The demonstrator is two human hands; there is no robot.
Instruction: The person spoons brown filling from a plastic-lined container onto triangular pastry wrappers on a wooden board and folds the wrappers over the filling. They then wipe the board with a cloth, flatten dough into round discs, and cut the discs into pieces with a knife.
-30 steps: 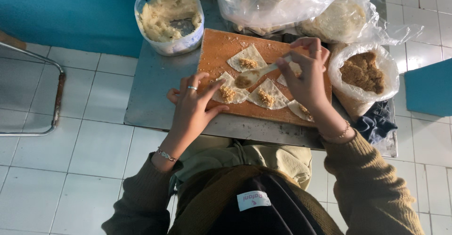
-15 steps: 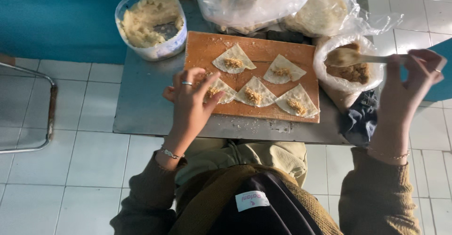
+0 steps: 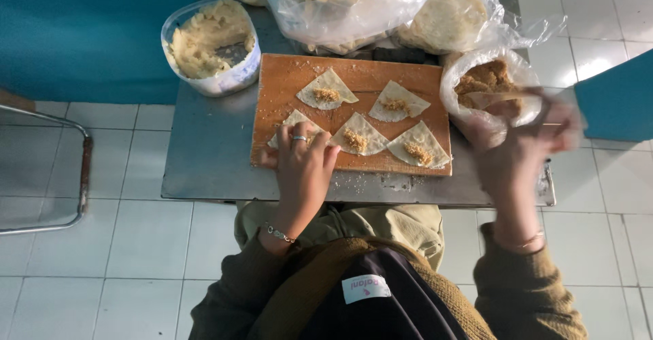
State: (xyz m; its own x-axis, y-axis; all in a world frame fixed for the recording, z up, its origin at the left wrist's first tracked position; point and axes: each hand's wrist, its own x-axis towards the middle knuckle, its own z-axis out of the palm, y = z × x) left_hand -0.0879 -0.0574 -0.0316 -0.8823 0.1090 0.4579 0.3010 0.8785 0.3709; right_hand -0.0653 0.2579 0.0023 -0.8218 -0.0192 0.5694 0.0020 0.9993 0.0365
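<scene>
On wooden board (image 3: pixel 286 88): five triangular dough wrappers (image 3: pixel 358 136) with filling dabs. Left hand (image 3: pixel 303 166) flat, open, over nearest-left wrapper. Right hand (image 3: pixel 520 139) blurred, gripping spoon (image 3: pixel 500 96) in filling bag (image 3: pixel 486 81). Behind: plastic tub (image 3: pixel 211 44), bagged wrappers (image 3: pixel 354 3). Steel table (image 3: pixel 204 149), white tile floor.

five wrappers (image 3: pixel 356 134) lie on the board (image 3: pixel 272 112); tub (image 3: pixel 211 47) left, filling bag (image 3: pixel 486 81) right

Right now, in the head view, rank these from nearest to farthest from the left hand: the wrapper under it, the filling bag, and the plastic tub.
1. Wrapper: on the board, under the left hand.
2. Tub: table's back left corner.
3. Filling bag: far right, by the right hand.
</scene>
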